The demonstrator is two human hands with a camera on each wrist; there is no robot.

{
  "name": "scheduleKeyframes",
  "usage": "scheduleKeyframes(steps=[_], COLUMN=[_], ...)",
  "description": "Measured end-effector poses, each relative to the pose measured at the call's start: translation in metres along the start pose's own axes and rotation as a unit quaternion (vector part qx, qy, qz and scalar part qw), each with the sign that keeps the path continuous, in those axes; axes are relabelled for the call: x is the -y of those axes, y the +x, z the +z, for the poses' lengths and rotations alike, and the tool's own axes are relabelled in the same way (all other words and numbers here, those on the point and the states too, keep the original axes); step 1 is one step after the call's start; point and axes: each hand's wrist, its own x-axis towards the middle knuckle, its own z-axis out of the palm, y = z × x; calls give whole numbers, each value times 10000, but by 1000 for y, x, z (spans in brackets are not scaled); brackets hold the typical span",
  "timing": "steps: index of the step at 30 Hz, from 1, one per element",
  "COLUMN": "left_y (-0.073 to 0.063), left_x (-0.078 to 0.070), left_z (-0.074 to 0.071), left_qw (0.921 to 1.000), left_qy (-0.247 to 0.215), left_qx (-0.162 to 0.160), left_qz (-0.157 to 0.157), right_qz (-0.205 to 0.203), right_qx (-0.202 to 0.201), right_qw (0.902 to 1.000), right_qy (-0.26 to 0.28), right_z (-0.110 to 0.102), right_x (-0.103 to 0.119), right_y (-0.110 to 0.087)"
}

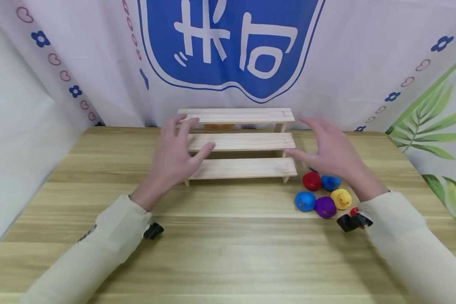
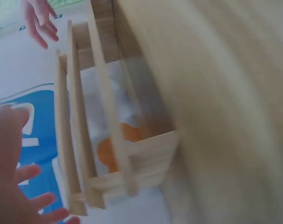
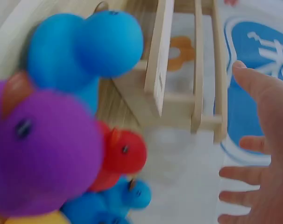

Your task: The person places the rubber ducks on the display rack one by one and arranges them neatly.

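A three-step wooden stand (image 1: 247, 142) of pale boards stands at the back of the table. My left hand (image 1: 175, 154) hovers by its left end, fingers spread, thumb over the boards in the head view. Whether the fingertips touch the wood cannot be told there. At the other end is my right hand (image 1: 330, 147), thumb and fingers apart and nothing in them. The right wrist view shows a gap between that hand (image 3: 272, 149) and the boards. Below it sit rubber ducks: purple (image 1: 325, 207), yellow (image 1: 341, 198), red (image 1: 312, 181) and blue (image 1: 305, 201) ones.
A white cloth (image 1: 346, 63) with a blue emblem (image 1: 228, 50) hangs right behind the stand. The wooden table (image 1: 228, 253) reaches toward me in front of it. Another red object (image 1: 354, 211) peeks out beside my right cuff. Small black devices (image 1: 153, 231) are at both cuffs.
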Motion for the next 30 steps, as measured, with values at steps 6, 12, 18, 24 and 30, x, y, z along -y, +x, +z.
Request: scheduleKeyframes(steps=[6, 12, 18, 24, 30], left_y=[-9, -12, -8, -6, -5], left_x=[15, 28, 36, 40, 45], left_z=[8, 15, 17, 14, 12], left_qw=[9909, 9788, 9660, 9518, 9528], left_qy=[-1077, -1801, -2196, -2482, -2392], left_qx=[-717, -432, -179, 139, 406], left_qz=[-368, -870, -1357, -1795, -1827], right_qz=[87, 527, 824, 990, 1095], right_qx=[-135, -57, 159, 366, 716], right_qw=[9944, 9870, 9774, 9704, 9664], right_qy=[1048, 1516, 1940, 2171, 2213], right_z=[0, 1, 1, 2, 4], right_x=[-35, -61, -82, -103, -125], right_y=[-17, -33, -41, -46, -50])
